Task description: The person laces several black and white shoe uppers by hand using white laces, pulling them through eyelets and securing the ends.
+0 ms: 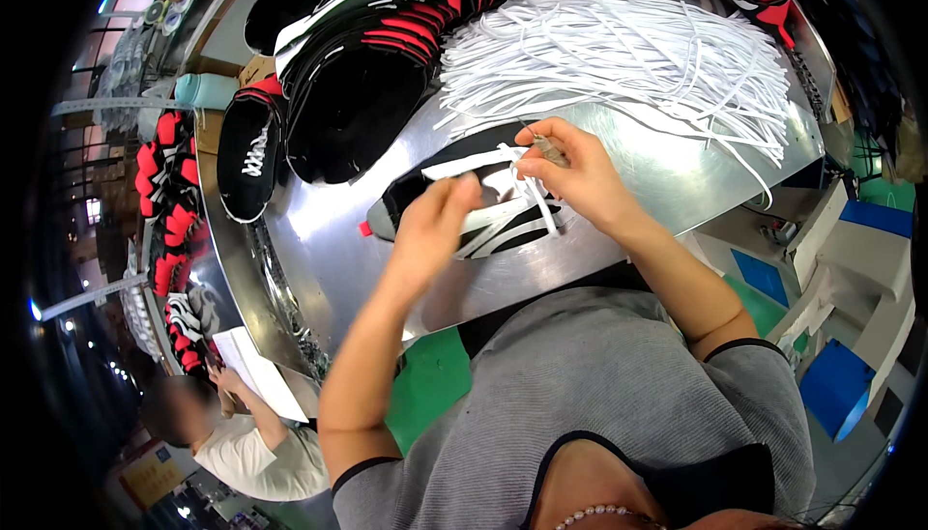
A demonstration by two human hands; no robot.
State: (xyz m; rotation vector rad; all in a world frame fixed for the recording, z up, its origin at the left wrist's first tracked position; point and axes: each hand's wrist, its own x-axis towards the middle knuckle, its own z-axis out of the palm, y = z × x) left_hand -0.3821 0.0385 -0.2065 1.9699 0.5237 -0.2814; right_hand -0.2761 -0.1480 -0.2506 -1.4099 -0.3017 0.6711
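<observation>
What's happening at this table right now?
Someone is working with bare hands on a black-and-white shoe upper lying on a metal table. The right hand pinches a small thin-tipped tool near the white lacing. The left hand is blurred over the upper; whether it grips anything is unclear. Beyond lie a heap of white laces and stacked uppers.

Shoe upper (495,185): black, white, grey; lies on metal tabletop (333,252), partly hidden, red tab (365,229) at its 8-to-9 o'clock end. White lace (539,194): loose lengths across the upper's 3 o'clock side. Small tool (550,150): in right hand (530,151), thin shaft toward 10-to-11 o'clock.
</observation>
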